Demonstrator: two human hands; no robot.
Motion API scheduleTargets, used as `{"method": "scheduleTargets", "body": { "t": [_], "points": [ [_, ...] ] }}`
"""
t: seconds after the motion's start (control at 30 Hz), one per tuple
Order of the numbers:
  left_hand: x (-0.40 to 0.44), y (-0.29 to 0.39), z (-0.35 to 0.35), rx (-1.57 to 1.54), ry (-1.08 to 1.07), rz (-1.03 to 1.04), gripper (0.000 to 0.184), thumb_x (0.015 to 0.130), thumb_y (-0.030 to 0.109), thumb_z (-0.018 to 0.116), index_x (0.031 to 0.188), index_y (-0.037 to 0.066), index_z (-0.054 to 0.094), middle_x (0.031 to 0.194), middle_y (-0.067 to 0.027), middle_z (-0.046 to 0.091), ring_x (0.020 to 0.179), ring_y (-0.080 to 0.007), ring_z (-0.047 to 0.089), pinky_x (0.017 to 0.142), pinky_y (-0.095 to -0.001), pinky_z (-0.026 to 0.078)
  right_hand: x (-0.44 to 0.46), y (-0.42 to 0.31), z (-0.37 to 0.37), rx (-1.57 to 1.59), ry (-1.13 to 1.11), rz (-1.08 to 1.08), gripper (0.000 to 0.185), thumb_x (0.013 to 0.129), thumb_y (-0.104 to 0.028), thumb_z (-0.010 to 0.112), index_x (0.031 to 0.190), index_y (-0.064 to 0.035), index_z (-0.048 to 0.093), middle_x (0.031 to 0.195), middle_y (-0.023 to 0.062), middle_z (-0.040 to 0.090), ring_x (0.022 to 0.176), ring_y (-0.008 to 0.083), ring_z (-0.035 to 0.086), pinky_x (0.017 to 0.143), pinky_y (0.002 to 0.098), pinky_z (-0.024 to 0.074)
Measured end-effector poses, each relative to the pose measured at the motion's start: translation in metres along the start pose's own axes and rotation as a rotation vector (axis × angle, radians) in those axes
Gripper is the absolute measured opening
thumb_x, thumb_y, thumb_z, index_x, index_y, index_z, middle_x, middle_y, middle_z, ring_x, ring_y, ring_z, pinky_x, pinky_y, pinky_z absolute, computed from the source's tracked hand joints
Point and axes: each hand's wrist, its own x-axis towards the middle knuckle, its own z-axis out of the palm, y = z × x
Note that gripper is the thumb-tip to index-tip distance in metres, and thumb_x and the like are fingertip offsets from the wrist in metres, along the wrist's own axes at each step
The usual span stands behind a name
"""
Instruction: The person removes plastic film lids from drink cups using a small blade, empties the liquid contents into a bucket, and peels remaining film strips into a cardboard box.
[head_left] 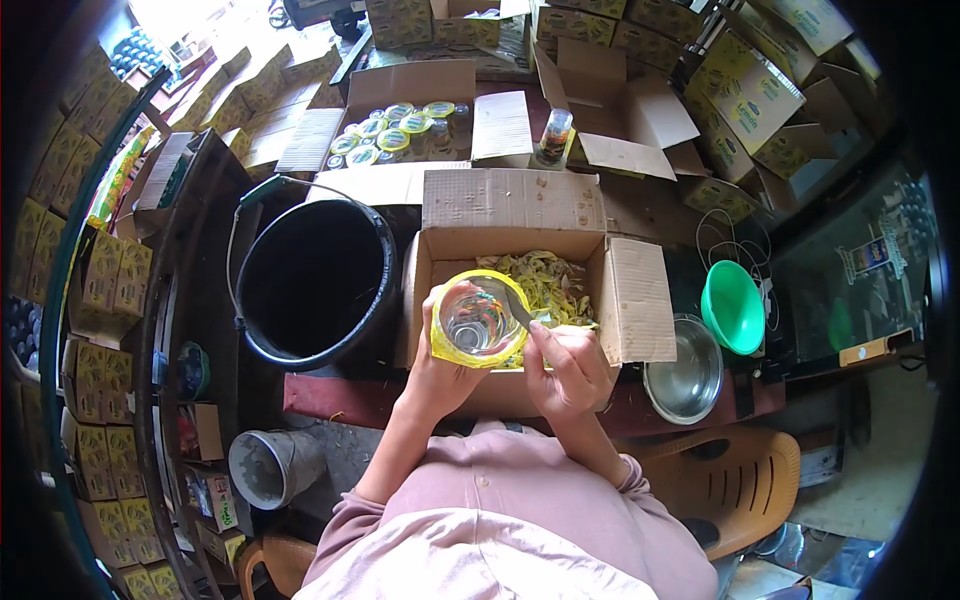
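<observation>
My left hand (440, 380) is wrapped round a clear jar (478, 318) with a yellow band about its rim, its round face turned up toward me. My right hand (570, 365) pinches a small dark blade (518, 308), whose tip lies against the right side of the yellow rim. Both hands are over the near part of an open cardboard box (640, 300). Inside that box, behind and right of the jar, lies a heap of crumpled yellow-green scraps (550, 280).
A large black bucket (315, 280) stands left of the box. To the right are a steel bowl (684, 370) and a green bowl (733, 307). Behind sit a carton of yellow-lidded jars (395, 130), a single jar (555, 137) and an open carton (640, 110). A grey bucket (275, 467) is lower left.
</observation>
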Motion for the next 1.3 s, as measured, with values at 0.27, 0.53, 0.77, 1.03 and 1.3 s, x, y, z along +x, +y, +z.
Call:
{"method": "scheduleTargets", "body": {
  "t": [0.27, 0.53, 0.77, 1.03, 1.3],
  "points": [
    [-0.001, 0.0, 0.0, -0.03, -0.056, -0.021, 0.068, 0.068, 0.009, 0.074, 0.122, 0.002, 0.034, 0.116, -0.0133, 0.041, 0.105, -0.0239, 0.049, 0.089, -0.0328, 0.043, 0.009, 0.006, 0.0, -0.021, -0.053, -0.026, 0.031, 0.062, 0.006, 0.069, 0.091, -0.0041, 0.067, 0.07, 0.0037, 0.057, 0.063, 0.0166, 0.058, 0.055, 0.0272, 0.0489],
    [-0.003, -0.005, 0.004, 0.032, -0.109, 0.011, 0.066, 0.07, 0.012, 0.072, 0.123, 0.0, 0.034, 0.116, -0.0155, 0.043, 0.107, -0.029, 0.048, 0.092, -0.0348, 0.04, 0.004, 0.016, 0.004, 0.258, -0.062, 0.467, 0.026, 0.069, 0.005, 0.066, 0.092, -0.0053, 0.064, 0.067, 0.0046, 0.058, 0.057, 0.0111, 0.057, 0.054, 0.0249, 0.0463],
    [-0.001, -0.018, 0.013, -0.303, -0.061, -0.083, 0.062, 0.073, 0.004, 0.066, 0.126, 0.002, 0.033, 0.121, -0.012, 0.04, 0.113, -0.0216, 0.043, 0.093, -0.0335, 0.041, -0.01, 0.006, -0.002, 0.246, -0.041, 0.452, 0.023, 0.068, 0.005, 0.067, 0.089, -0.0033, 0.062, 0.068, 0.0056, 0.058, 0.056, 0.0113, 0.057, 0.053, 0.0231, 0.0463],
    [-0.006, -0.016, 0.022, -0.469, -0.103, -0.099, 0.065, 0.079, 0.003, 0.06, 0.132, 0.001, 0.022, 0.126, -0.0139, 0.035, 0.116, -0.0234, 0.04, 0.097, -0.0348, 0.033, -0.01, 0.001, 0.003, 0.243, -0.009, 0.439, 0.023, 0.068, 0.006, 0.067, 0.089, -0.0022, 0.062, 0.068, 0.006, 0.059, 0.058, 0.0117, 0.058, 0.054, 0.0233, 0.0471],
    [-0.009, -0.02, 0.023, -0.391, -0.154, -0.042, 0.065, 0.077, 0.004, 0.061, 0.131, 0.0, 0.024, 0.125, -0.0146, 0.035, 0.116, -0.024, 0.04, 0.097, -0.0344, 0.034, -0.001, 0.004, 0.0, 0.197, -0.014, 0.375, 0.025, 0.067, 0.007, 0.067, 0.091, -0.0015, 0.062, 0.07, 0.0069, 0.059, 0.058, 0.013, 0.059, 0.053, 0.0235, 0.0475]
  ]
}}
